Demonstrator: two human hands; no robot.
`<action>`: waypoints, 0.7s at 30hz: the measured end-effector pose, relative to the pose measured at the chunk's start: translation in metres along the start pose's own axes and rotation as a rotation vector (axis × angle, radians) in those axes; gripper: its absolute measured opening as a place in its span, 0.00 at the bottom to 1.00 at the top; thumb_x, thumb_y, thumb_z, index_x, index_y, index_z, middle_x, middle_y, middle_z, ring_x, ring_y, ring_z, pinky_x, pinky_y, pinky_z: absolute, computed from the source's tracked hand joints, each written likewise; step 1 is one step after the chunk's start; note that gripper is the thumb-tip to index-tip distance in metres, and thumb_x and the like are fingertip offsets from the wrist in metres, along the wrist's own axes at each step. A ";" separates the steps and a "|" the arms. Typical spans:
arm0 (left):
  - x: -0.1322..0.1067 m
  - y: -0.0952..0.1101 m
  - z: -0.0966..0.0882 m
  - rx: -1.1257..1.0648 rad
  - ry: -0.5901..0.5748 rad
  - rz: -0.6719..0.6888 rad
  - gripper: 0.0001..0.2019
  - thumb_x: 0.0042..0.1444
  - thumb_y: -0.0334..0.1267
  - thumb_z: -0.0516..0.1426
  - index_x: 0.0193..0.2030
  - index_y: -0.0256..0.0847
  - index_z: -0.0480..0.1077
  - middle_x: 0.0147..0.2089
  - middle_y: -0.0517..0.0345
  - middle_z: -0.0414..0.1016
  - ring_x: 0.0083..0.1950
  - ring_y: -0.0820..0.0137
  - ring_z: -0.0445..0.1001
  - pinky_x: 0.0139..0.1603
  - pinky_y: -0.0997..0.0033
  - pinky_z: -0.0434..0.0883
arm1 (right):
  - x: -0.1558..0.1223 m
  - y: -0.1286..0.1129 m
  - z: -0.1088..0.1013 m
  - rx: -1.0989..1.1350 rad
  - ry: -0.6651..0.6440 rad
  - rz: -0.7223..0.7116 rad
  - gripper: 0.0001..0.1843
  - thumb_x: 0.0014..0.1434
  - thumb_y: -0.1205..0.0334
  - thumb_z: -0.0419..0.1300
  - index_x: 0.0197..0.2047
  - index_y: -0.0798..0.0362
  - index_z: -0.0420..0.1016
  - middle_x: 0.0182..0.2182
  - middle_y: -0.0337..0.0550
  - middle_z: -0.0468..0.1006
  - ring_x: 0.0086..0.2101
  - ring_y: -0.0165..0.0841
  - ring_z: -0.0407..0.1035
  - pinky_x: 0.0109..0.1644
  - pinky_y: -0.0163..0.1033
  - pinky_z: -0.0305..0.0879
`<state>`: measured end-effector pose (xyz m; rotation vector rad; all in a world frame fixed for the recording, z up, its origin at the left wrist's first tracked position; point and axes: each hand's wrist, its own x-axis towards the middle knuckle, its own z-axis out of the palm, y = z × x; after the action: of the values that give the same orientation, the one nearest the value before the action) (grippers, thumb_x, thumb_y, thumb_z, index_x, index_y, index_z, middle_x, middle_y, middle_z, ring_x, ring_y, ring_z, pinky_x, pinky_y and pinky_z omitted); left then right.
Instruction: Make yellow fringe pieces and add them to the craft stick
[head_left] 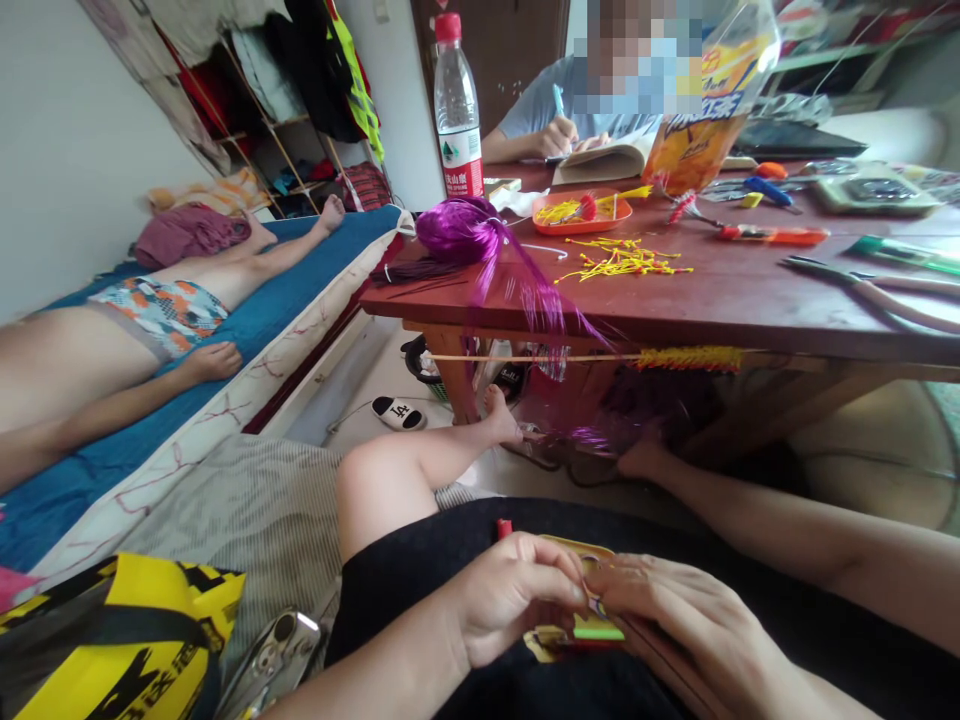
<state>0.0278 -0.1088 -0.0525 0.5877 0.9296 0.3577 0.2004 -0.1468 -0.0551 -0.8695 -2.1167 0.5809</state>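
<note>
My left hand is held over my lap, thumb and fingers pressed together in a pinch. Against it comes my right hand, fingers bent inward and fingertips meeting the left ones. What lies between the fingertips is small and mostly hidden; I cannot make it out. Beneath both hands, on my black clothing, rests a shallow yellowish tray, largely covered. A bright green strip shows just below the fingers, and a red-ended object sticks up behind my left hand.
On the table are purple tinsel-like strands, yellow stems, an orange dish, pliers and bottles. A stick wound with yellow juts along its edge. Someone writes behind; another person lies on the bed.
</note>
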 end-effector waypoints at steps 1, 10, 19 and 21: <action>-0.001 0.000 0.001 0.074 0.031 0.073 0.03 0.32 0.27 0.58 0.16 0.35 0.67 0.29 0.60 0.64 0.28 0.76 0.63 0.31 0.75 0.59 | 0.001 -0.001 0.001 0.029 0.005 0.037 0.11 0.63 0.67 0.46 0.36 0.52 0.68 0.25 0.41 0.75 0.27 0.30 0.72 0.35 0.32 0.69; -0.019 0.003 0.011 1.114 0.242 0.729 0.08 0.49 0.25 0.52 0.22 0.38 0.66 0.36 0.55 0.63 0.36 0.71 0.65 0.40 0.72 0.63 | 0.013 -0.001 0.009 0.432 -0.075 0.663 0.11 0.60 0.58 0.50 0.30 0.53 0.67 0.23 0.37 0.72 0.25 0.30 0.68 0.28 0.31 0.63; -0.023 0.005 0.002 1.673 0.031 1.089 0.12 0.55 0.24 0.46 0.32 0.35 0.71 0.37 0.47 0.73 0.39 0.66 0.67 0.45 0.69 0.64 | 0.024 0.004 0.011 0.891 -0.011 0.875 0.16 0.53 0.50 0.58 0.28 0.55 0.62 0.17 0.33 0.69 0.17 0.26 0.65 0.20 0.28 0.56; -0.021 0.004 0.001 1.694 0.019 1.143 0.12 0.55 0.24 0.47 0.34 0.36 0.70 0.37 0.48 0.74 0.40 0.66 0.67 0.45 0.68 0.65 | 0.026 0.007 0.013 0.919 -0.026 0.910 0.17 0.52 0.49 0.58 0.28 0.55 0.61 0.16 0.33 0.69 0.15 0.26 0.65 0.18 0.27 0.54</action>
<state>0.0163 -0.1170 -0.0360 2.7059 0.6378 0.5136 0.1802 -0.1245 -0.0546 -1.1890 -1.1036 1.8246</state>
